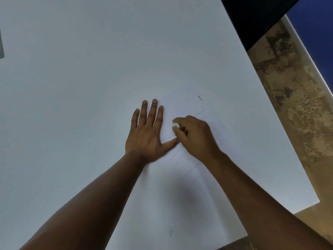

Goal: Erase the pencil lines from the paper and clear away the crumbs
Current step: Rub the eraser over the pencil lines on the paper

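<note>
A white sheet of paper [180, 199] lies on the white table [75, 91], with faint curved pencil lines [187, 177] across it. My left hand [147, 134] lies flat on the paper's left part, fingers straight and spread, thumb stretched toward the right. My right hand [196, 136] sits just right of it, its fingers curled round a small white eraser [175, 125] whose tip touches the paper. A small dark mark [200, 98] shows on the paper farther up. No crumbs can be made out.
The table's right edge runs diagonally from the top middle down to the lower right; beyond it is a worn brown floor [295, 105]. A dark object [255, 18] sits at the top right, and a grey object [1, 46] at the left border.
</note>
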`<act>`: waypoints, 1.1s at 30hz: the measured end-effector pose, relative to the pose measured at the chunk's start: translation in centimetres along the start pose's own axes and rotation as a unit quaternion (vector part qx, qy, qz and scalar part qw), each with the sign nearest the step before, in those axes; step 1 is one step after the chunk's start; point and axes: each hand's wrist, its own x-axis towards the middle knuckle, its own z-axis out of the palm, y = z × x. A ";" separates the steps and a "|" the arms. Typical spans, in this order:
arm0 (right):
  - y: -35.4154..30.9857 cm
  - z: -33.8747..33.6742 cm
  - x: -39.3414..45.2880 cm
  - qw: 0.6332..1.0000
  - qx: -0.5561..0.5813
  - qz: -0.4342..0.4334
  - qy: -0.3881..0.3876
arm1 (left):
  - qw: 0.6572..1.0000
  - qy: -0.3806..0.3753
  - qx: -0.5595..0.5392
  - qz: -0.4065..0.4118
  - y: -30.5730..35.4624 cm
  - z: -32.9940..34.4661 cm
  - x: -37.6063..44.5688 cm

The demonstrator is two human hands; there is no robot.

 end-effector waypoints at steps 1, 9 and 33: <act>-0.3 0.7 0.0 1.000 -0.008 -0.010 -0.003 | 1.000 -0.002 0.000 0.003 -0.1 0.0 0.0; -0.6 2.4 0.6 0.989 -0.122 -0.085 0.019 | 1.000 0.001 0.000 0.014 -0.3 0.2 0.0; 4.8 -2.8 1.6 0.969 -0.206 0.027 0.132 | 1.000 -0.004 -0.015 -0.003 0.2 -0.4 -0.2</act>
